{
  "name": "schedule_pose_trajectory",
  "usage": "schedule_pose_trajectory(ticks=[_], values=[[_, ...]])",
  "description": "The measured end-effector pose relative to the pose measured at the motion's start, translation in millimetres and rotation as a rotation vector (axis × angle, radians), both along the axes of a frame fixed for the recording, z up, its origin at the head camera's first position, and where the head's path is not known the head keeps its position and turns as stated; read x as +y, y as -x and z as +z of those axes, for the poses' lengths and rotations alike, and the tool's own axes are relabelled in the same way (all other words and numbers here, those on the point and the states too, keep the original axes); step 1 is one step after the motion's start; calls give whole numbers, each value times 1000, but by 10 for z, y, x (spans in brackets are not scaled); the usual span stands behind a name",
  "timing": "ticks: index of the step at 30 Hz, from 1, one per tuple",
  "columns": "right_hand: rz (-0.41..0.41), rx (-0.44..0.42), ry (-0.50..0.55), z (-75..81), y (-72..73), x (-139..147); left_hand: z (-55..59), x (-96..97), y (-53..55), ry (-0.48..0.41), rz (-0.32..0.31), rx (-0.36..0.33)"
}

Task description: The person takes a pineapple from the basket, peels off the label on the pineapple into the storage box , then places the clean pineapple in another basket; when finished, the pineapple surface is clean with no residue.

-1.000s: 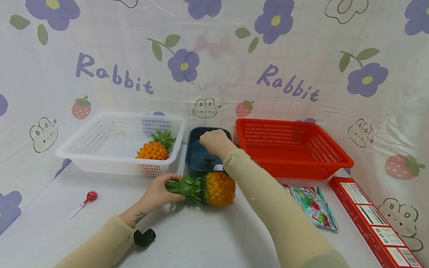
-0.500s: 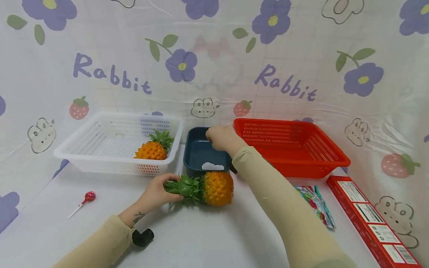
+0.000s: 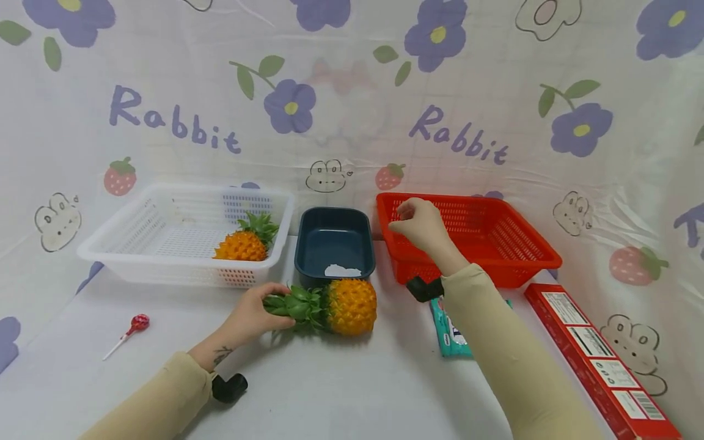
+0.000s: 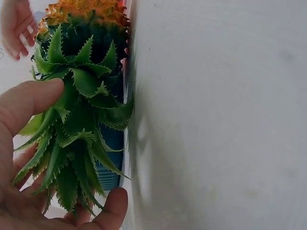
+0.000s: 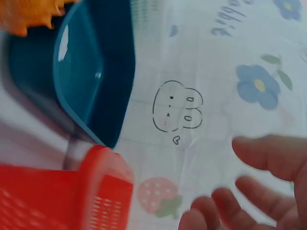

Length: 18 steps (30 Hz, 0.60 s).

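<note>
My left hand (image 3: 250,315) grips an orange pineapple (image 3: 352,307) by its green leafy crown. The pineapple lies on its side on the white table, in front of the dark blue bin (image 3: 334,244). The left wrist view shows the left thumb (image 4: 36,98) on the leaves (image 4: 79,129) and fingertips around the crown's end. My right hand (image 3: 423,226) is raised over the left part of the red basket (image 3: 473,269), with nothing visible in it. Its fingers look loosely bent and apart in the right wrist view.
A white basket (image 3: 181,263) at the back left holds a smaller pineapple (image 3: 242,246). A lollipop (image 3: 129,333) lies at the left. On the right are a teal snack packet (image 3: 453,342), partly behind the right arm, and a long red box (image 3: 599,360).
My right hand has moved rightward from above the dark blue bin to above the red basket, and its fingers have loosened. The left hand keeps its hold on the crown. The head view has shifted slightly.
</note>
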State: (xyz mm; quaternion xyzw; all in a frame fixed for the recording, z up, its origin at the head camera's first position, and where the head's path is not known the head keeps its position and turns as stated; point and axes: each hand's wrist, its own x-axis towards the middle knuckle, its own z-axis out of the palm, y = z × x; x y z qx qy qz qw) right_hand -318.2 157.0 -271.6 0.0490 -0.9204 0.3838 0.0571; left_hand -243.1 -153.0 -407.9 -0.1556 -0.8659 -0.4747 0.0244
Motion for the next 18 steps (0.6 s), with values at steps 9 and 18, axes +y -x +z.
schedule_pose_trajectory(ticks=[9,18], values=[[-311,-38,655,-252,-327,441,12,2,-25,15,-3,20],[-721,-103,1284,-516,-394,826,18,-4,-28,35,-13,38]])
